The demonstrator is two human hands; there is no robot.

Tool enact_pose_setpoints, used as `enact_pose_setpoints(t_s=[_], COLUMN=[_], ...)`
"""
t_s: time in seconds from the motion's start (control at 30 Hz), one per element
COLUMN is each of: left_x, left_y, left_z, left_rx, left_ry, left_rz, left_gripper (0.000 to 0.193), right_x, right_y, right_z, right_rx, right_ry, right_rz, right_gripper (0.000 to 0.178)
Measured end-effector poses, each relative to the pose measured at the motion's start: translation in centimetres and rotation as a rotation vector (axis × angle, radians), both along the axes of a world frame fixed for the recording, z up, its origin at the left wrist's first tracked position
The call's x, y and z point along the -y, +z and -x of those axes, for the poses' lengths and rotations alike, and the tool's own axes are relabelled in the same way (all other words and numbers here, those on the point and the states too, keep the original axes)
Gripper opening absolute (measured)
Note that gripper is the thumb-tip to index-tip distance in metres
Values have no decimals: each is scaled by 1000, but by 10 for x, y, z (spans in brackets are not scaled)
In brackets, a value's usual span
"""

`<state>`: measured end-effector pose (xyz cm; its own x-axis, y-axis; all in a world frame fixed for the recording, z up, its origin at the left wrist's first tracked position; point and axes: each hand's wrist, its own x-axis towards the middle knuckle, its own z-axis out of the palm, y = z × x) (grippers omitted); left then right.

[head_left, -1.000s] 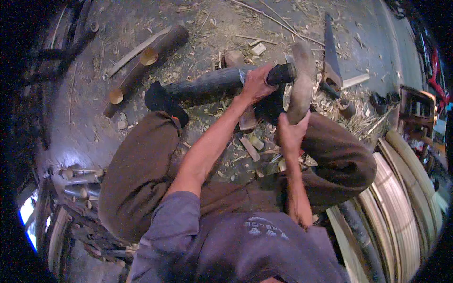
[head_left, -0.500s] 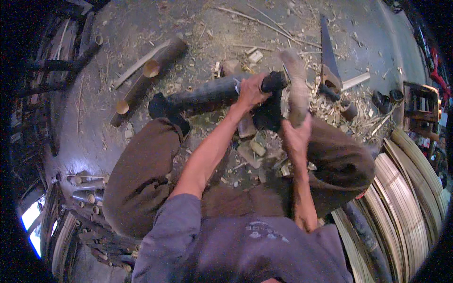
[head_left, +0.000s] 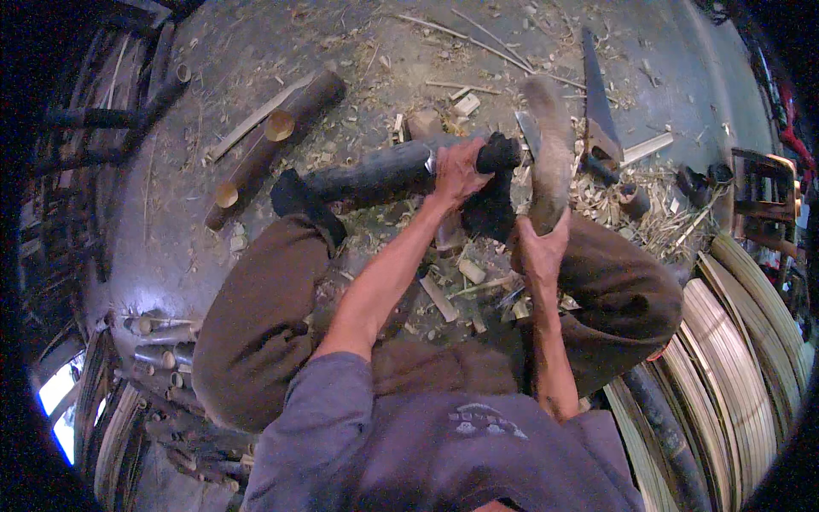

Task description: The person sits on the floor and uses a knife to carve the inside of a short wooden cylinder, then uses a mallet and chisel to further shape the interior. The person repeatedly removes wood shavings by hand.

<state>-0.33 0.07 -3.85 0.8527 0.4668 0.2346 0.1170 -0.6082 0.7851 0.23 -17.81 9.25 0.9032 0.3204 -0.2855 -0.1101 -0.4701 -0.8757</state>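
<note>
My left hand (head_left: 461,172) is wrapped round the right part of a dark, thick bamboo pole (head_left: 367,173), which lies crosswise between my feet. Just right of those fingers is a rounded black shape (head_left: 498,154); I cannot tell whether it belongs to the pole or to my black-covered foot (head_left: 490,209). In my right hand (head_left: 543,243) is the lower end of an adze-like tool (head_left: 550,158) with a thick, curved wooden handle. Its metal blade (head_left: 528,134) juts left, close to the black shape. A short wooden block (head_left: 448,235) stands partly hidden below the pole.
A handsaw (head_left: 599,102) lies on the floor at right, among wood chips and shavings. Cut logs (head_left: 277,128) lie at far left. Bundled split strips (head_left: 725,358) fill the lower right, and several tubes (head_left: 162,354) are piled at lower left.
My right hand and the tool have shifted slightly right, and the metal blade shows more clearly. A flat wood piece now lies differently on the floor between my legs. The left hand keeps its hold.
</note>
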Motion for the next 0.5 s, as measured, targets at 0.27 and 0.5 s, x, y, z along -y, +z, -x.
enact_pose_setpoints(t_s=[0.27, 0.5], left_x=[-65, -102], left_y=[72, 66], left_z=[-41, 118], left_rx=[342, 714], left_ry=[422, 433], left_rz=[905, 1210], left_gripper=[36, 46], right_x=[-19, -90], right_y=[86, 132], right_z=[-11, 4], right_rx=[473, 626], right_ry=[-36, 355], right_rz=[82, -86], right_gripper=[84, 80])
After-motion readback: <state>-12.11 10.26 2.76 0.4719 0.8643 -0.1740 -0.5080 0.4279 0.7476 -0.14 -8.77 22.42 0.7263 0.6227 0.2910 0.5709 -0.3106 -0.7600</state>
